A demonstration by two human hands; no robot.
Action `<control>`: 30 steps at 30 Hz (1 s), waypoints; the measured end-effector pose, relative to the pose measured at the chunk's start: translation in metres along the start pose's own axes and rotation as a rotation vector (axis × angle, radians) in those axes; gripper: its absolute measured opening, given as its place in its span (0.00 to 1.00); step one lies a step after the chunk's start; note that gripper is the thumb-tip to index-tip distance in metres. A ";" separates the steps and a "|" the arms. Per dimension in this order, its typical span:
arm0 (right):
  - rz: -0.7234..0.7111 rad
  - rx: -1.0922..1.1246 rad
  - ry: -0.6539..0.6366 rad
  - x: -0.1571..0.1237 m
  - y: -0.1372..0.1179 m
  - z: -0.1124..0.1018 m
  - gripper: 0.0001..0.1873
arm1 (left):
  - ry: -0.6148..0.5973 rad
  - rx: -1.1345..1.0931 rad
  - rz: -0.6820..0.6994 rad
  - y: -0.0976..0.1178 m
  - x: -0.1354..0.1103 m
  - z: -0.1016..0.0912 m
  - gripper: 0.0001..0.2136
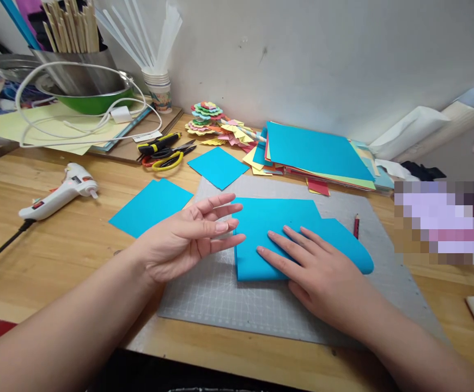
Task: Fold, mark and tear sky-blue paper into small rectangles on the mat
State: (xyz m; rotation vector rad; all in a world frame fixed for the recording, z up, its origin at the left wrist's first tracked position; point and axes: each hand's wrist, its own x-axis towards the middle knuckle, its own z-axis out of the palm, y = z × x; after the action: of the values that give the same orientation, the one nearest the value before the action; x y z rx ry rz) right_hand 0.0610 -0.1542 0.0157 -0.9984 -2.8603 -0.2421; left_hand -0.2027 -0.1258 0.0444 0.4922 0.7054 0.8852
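Observation:
A blue sheet of paper point(275, 218) lies folded over on the grey cutting mat point(212, 310), its fold along the near edge and its right end curling up. My right hand point(316, 267) rests flat on it with the fingers spread. Just off the sheet's left edge, my left hand point(196, 234) hovers with fingers apart and nothing in it. Behind that hand is a blue paper square point(151, 204) on the wooden table, and farther back a second blue square point(218, 167) overlaps the mat's far edge.
A white glue gun point(59, 193) with a cord lies at left. Scissors point(167, 160) sit near layered paper flowers point(206, 117). A stack of coloured paper point(318, 152) is at the back, a pencil point(356, 226) on the mat's right. A green bowl point(93, 102) stands back left.

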 end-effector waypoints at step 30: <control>-0.002 0.109 -0.116 -0.001 0.001 -0.010 0.28 | 0.213 2.039 0.501 -0.028 0.018 -0.014 0.13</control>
State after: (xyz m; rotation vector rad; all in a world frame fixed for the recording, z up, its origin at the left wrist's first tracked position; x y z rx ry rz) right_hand 0.0628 -0.1559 0.0252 -1.0213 -2.9403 -0.0280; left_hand -0.1905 -0.1248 0.0102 2.4663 1.5897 0.3423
